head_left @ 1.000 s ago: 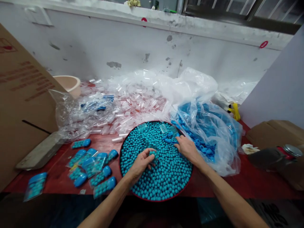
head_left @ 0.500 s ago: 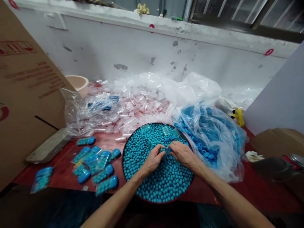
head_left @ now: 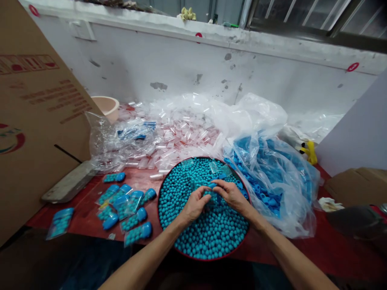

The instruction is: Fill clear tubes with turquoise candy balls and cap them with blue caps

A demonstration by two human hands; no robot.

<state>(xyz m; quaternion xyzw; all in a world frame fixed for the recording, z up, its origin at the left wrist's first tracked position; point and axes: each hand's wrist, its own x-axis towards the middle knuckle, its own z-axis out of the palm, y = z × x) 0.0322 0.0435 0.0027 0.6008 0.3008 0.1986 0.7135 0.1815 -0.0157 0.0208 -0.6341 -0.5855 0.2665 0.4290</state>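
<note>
A round red-rimmed tray (head_left: pixel 208 245) full of small turquoise balls stands at the table's front edge. Over its middle, my left hand (head_left: pixel 196 204) pinches a small clear container, mostly hidden by the fingers. My right hand (head_left: pixel 231 195) is closed at a small blue cap (head_left: pixel 212 185) beside my left fingertips. Clear pieces and blue caps lie on the balls behind my hands. Left of the tray are several filled clear containers with blue caps (head_left: pixel 146 229).
Clear plastic tubes (head_left: pixel 184 135) are heaped behind the tray. A plastic bag of blue caps (head_left: pixel 272 161) lies to the right. Cardboard box (head_left: pixel 36 100), grey block (head_left: pixel 69 182) and beige bowl (head_left: pixel 111 106) stand left; a dark jar (head_left: pixel 353 221) is at right.
The fingers of my right hand have lifted and spread slightly around the blue cap. My left hand has stayed nearly in place. The whole view has shifted slightly.
</note>
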